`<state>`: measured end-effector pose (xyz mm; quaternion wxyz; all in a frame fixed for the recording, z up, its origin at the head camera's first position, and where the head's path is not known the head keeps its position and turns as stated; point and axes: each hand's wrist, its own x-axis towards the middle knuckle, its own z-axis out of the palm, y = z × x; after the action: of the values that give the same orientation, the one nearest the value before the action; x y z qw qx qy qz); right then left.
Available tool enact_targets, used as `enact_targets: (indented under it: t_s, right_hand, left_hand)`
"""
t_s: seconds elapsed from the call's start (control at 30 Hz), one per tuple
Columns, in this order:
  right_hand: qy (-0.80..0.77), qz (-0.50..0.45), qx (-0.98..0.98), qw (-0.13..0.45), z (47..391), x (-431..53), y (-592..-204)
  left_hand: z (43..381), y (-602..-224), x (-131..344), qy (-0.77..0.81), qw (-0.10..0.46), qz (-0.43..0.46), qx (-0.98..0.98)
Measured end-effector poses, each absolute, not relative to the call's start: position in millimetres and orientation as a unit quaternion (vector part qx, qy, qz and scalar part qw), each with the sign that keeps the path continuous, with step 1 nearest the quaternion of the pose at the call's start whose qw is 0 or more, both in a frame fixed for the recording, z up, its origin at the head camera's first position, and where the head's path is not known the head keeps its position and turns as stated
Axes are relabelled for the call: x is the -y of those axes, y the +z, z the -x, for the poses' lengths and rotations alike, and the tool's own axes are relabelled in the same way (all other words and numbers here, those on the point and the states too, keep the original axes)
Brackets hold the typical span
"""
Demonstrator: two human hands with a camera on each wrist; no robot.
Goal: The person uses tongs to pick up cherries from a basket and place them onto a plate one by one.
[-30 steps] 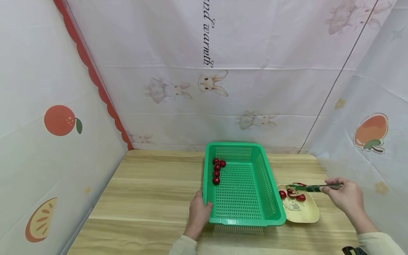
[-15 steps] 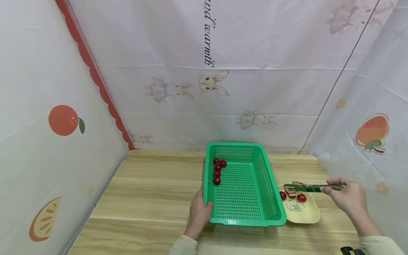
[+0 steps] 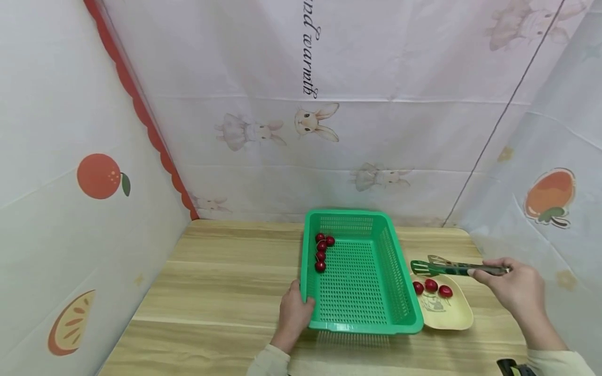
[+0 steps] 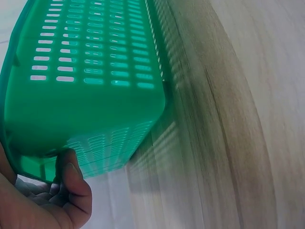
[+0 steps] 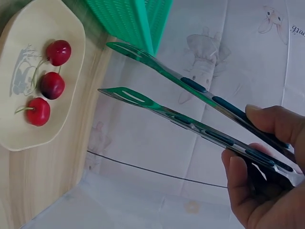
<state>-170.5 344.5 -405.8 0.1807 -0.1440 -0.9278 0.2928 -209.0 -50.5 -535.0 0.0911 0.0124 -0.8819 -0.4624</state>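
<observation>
My left hand (image 3: 296, 315) grips the near left corner of a green plastic basket (image 3: 352, 328); in the left wrist view, the fingers (image 4: 74, 186) curl at its rim. Several red cherries (image 3: 320, 266) lie along the basket's left side. With my right hand (image 3: 517, 289) I hold metal tongs (image 3: 453, 269) with dark grips, their arms spread and nothing between the tips. The tongs hover above the far edge of a pale yellow plate (image 3: 449, 317). Three cherries sit on this plate, the middle cherry (image 5: 52, 85) among them, with thin stems showing in the right wrist view.
All of this stands on a wooden table (image 3: 226, 282). The basket's right wall overlaps the plate's left edge in the head view. Printed cloth walls (image 3: 263, 198) enclose the table at the back and on both sides.
The tongs, earlier down around the middle cherry on the plate, have risen and moved back, leaving that cherry there. My left hand and the basket stay put.
</observation>
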Motion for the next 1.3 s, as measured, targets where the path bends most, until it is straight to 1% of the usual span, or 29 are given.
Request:
enact_targets:
  t_s: [0.23, 0.43, 0.53, 0.67, 0.8, 0.9, 1.1, 1.3]
  right_hand:
    - [0.289, 0.126, 0.927, 0.202, 173.5, -336.4, -400.6]
    - [0.3, 0.135, 0.919, 0.219, 176.0, -323.6, -394.9]
    - [0.305, 0.134, 0.912, 0.238, 177.9, -317.2, -394.3]
    - [0.328, 0.11, 0.898, 0.271, 181.6, -310.7, -397.3]
    - [0.365, 0.097, 0.881, 0.285, 185.4, -302.5, -400.8]
    - [0.39, 0.096, 0.875, 0.271, 188.5, -296.9, -402.4]
    - [0.437, 0.095, 0.87, 0.206, 195.3, -288.9, -410.1]
    - [0.466, 0.073, 0.863, 0.182, 203.1, -284.2, -417.8]
  left_hand:
    - [208.5, -534.3, 51.4, -0.452, 0.086, -0.016, 0.888]
    - [208.8, -534.1, 52.0, -0.443, 0.082, -0.02, 0.893]
    - [208.5, -533.6, 51.8, -0.44, 0.082, -0.018, 0.894]
    - [207.3, -533.3, 51.5, -0.434, 0.08, -0.018, 0.897]
    - [206.9, -533.1, 51.7, -0.436, 0.079, -0.019, 0.896]
    - [207.4, -533.4, 51.8, -0.439, 0.081, -0.018, 0.895]
    - [208.7, -535.3, 51.6, -0.451, 0.077, -0.017, 0.889]
    - [209.4, -536.6, 52.0, -0.457, 0.073, -0.013, 0.886]
